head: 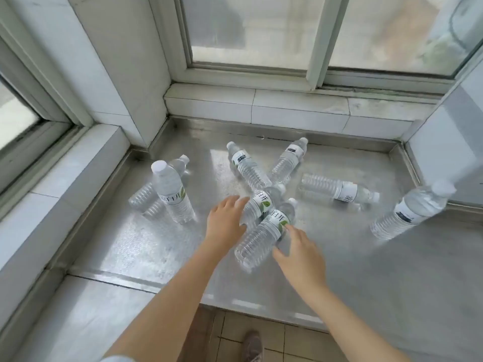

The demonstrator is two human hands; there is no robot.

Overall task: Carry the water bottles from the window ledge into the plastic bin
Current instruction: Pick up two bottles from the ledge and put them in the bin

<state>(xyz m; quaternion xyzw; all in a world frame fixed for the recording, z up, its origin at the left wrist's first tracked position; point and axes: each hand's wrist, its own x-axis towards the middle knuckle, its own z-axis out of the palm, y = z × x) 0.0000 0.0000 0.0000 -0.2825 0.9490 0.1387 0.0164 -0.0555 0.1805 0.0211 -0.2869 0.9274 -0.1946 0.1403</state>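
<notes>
Eight clear water bottles are seen on the metal window ledge, below the window. At the middle, two green-labelled bottles lie side by side, caps pointing away: the nearer bottle is touched along its right side by the right hand, whose fingers are loosely curved against it, though a full grip cannot be made out; the farther bottle is met by the left hand, its fingers extended and relaxed over the bottle's left flank. Behind these, two dark-labelled bottles lie fanned out — one angled to the left, one to the right. A further bottle lies flat to the right, cap toward the right. At the far right a bottle is seen leaning. On the left an upright bottle stands in front of a lying bottle. A shoe shows on the tiled floor below the ledge.
</notes>
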